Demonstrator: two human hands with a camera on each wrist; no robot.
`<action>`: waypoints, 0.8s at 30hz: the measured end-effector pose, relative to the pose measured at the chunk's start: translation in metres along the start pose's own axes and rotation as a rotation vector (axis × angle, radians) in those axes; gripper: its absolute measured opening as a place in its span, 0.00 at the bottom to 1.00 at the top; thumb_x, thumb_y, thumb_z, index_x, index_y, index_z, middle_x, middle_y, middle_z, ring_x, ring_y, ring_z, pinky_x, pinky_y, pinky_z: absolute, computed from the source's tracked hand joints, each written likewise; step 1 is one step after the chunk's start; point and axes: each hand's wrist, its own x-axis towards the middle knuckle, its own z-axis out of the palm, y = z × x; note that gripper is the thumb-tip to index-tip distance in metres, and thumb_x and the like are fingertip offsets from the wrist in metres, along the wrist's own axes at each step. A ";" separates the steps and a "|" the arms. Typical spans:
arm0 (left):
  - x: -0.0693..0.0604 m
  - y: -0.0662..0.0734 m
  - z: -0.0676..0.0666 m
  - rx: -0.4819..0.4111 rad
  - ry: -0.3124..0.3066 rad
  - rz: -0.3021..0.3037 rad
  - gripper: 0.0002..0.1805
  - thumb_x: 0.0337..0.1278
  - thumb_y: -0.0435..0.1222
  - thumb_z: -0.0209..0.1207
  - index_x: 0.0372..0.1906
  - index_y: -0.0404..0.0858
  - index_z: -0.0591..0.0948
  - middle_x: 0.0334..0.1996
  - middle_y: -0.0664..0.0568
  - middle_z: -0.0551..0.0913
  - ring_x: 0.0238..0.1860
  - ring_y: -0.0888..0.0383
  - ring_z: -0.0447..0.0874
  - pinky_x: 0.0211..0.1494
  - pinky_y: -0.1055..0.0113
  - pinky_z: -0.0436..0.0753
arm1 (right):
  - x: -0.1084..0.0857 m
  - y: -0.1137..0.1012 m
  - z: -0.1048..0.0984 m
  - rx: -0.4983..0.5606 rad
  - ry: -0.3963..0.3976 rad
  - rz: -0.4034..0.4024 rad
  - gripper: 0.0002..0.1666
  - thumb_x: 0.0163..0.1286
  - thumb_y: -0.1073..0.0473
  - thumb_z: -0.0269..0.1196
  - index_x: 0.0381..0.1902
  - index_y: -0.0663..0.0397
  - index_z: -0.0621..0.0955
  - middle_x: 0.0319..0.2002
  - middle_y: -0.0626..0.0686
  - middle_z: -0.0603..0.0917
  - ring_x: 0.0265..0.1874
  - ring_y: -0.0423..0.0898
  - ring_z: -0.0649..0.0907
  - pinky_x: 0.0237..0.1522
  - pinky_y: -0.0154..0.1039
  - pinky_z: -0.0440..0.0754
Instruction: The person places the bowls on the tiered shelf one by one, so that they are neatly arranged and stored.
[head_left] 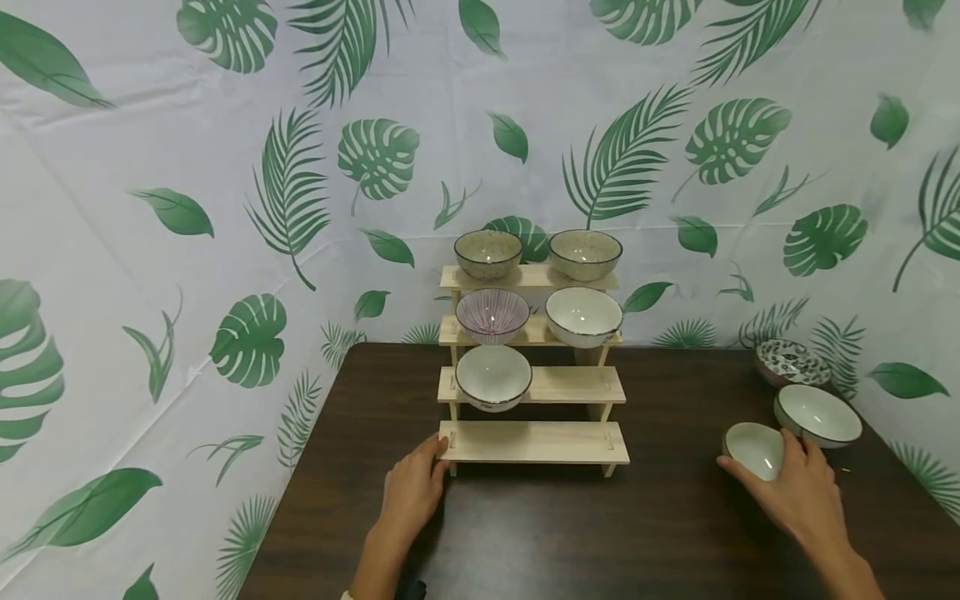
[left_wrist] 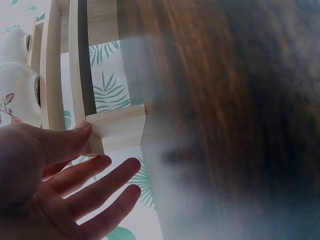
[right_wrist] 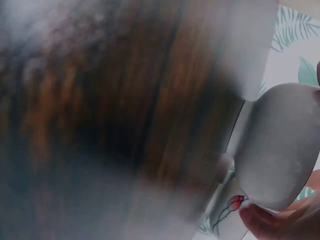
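Observation:
In the head view a four-step wooden stand (head_left: 534, 442) holds several bowls. My left hand (head_left: 411, 492) pinches the left end of its lowest step; the left wrist view shows the thumb and a finger of that hand (left_wrist: 75, 185) on the board's corner (left_wrist: 95, 145). At the right, my right hand (head_left: 806, 496) grips a small pale bowl (head_left: 752, 450), thumb on one side and fingers on the other. The right wrist view shows this bowl's grey outside (right_wrist: 280, 145) between the fingertips of the hand (right_wrist: 280, 222).
Beside the gripped bowl are a white bowl (head_left: 817, 414) and a black-and-white patterned bowl (head_left: 792, 363). On the stand are two speckled bowls (head_left: 487, 255) (head_left: 586, 255), a purple-striped bowl (head_left: 492, 317) and two white bowls (head_left: 583, 317) (head_left: 493, 377). A leaf-print cloth hangs behind the dark table (head_left: 555, 533).

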 end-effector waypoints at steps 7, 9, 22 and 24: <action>0.001 0.000 0.000 0.001 0.003 0.003 0.22 0.62 0.35 0.69 0.60 0.37 0.83 0.56 0.42 0.88 0.47 0.37 0.91 0.40 0.40 0.85 | 0.003 0.002 -0.004 0.032 -0.028 -0.023 0.68 0.63 0.29 0.67 0.75 0.79 0.55 0.61 0.88 0.64 0.50 0.85 0.68 0.38 0.74 0.72; 0.001 0.000 0.000 0.001 0.003 0.002 0.22 0.61 0.35 0.69 0.60 0.37 0.83 0.55 0.41 0.88 0.46 0.36 0.91 0.40 0.40 0.85 | 0.003 0.001 -0.003 0.040 -0.016 -0.022 0.67 0.63 0.30 0.69 0.74 0.79 0.56 0.59 0.88 0.66 0.49 0.84 0.69 0.38 0.73 0.73; 0.001 0.001 0.000 -0.004 0.002 0.009 0.21 0.61 0.35 0.70 0.59 0.36 0.84 0.54 0.43 0.89 0.46 0.37 0.91 0.39 0.41 0.86 | -0.005 -0.012 -0.005 0.073 0.021 -0.008 0.64 0.61 0.30 0.71 0.73 0.75 0.61 0.58 0.85 0.68 0.50 0.81 0.69 0.36 0.70 0.74; 0.000 0.001 -0.002 -0.002 -0.002 0.005 0.22 0.61 0.35 0.70 0.60 0.36 0.83 0.54 0.42 0.89 0.47 0.37 0.91 0.40 0.41 0.86 | -0.008 -0.017 -0.006 0.081 0.036 -0.029 0.63 0.60 0.30 0.71 0.72 0.75 0.62 0.58 0.84 0.70 0.50 0.80 0.70 0.35 0.69 0.74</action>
